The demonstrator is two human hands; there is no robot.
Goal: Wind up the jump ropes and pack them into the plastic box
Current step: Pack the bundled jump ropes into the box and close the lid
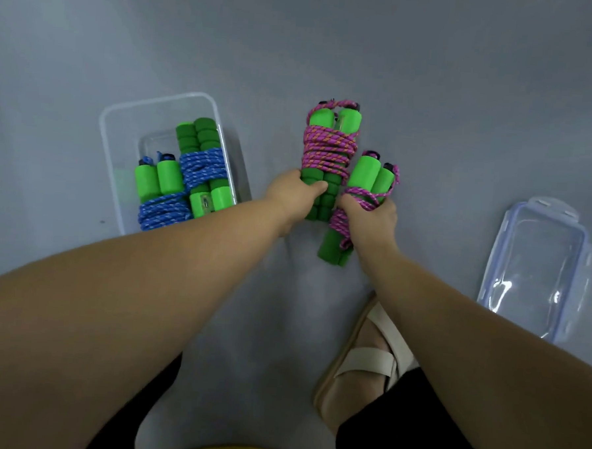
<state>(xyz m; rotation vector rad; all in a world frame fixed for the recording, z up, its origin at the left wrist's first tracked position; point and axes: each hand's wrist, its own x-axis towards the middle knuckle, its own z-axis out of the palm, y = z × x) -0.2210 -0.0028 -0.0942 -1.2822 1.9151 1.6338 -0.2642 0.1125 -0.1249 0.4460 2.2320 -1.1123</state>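
Green foam fills my left hand (pixel 298 194): fingers and thumb are curled round the ribbed lower end of the handles of the first pink jump rope (pixel 329 147). Its cord is wound in many turns about the two handles, which are laid side by side. That bundle lies on the grey floor (pixel 431 94) and points away from me, with its smooth bright-green handle ends farthest off.

Just beside it, my right hand (pixel 373 218) grips the second pink jump rope (pixel 372 180) round its middle, fingers closed over cord and handles together. Its cord sits in fewer, looser turns, and a loop trails down beside the ribbed end that sticks out below my wrist. This bundle tilts to the right. I cannot tell whether the two bundles touch.

To the left of both hands, near but apart from them, stands the clear plastic box (pixel 157 101), open. Two blue jump ropes (pixel 201 166) lie in it, each wound on green handles, side by side and head to tail. My left forearm hides the near end of the box.

Well off to the right, the clear lid (pixel 539 268) with bluish edge clips lies on the floor. Close to me, under my right forearm, is my foot in a pale strapped sandal (pixel 373 360).
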